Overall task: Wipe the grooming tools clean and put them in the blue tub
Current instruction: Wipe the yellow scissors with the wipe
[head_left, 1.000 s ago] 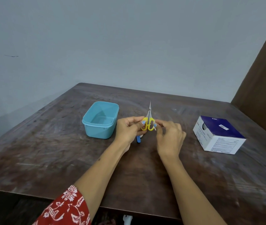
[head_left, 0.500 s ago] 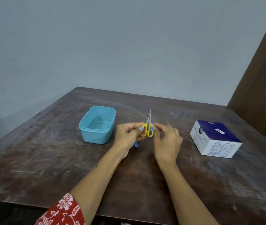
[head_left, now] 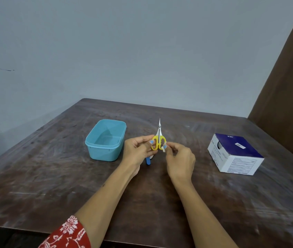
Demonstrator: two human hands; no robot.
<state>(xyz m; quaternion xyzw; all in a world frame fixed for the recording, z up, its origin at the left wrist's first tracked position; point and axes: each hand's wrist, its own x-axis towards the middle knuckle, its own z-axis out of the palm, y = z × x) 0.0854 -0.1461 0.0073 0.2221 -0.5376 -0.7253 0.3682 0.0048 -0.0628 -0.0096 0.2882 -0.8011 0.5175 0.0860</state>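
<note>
Small scissors [head_left: 158, 138] with yellow handles and thin steel blades point away from me above the middle of the table. My left hand [head_left: 138, 149] pinches the left handle loop. My right hand [head_left: 179, 158] pinches a small white wipe [head_left: 164, 147] against the right handle loop. A blue-handled tool [head_left: 148, 161] lies on the table under my left hand, mostly hidden. The light blue tub [head_left: 104, 140] stands just left of my hands with nothing visible inside.
A white and dark blue cardboard box [head_left: 235, 154] sits on the right of the dark wooden table [head_left: 52, 176]. A brown panel [head_left: 289, 86] rises at the far right, and a grey wall stands behind the table.
The scissors stay pinched in my left hand, blades pointing away. My right fingers have shifted slightly along the right handle loop with the wipe. The view has tilted a little.
</note>
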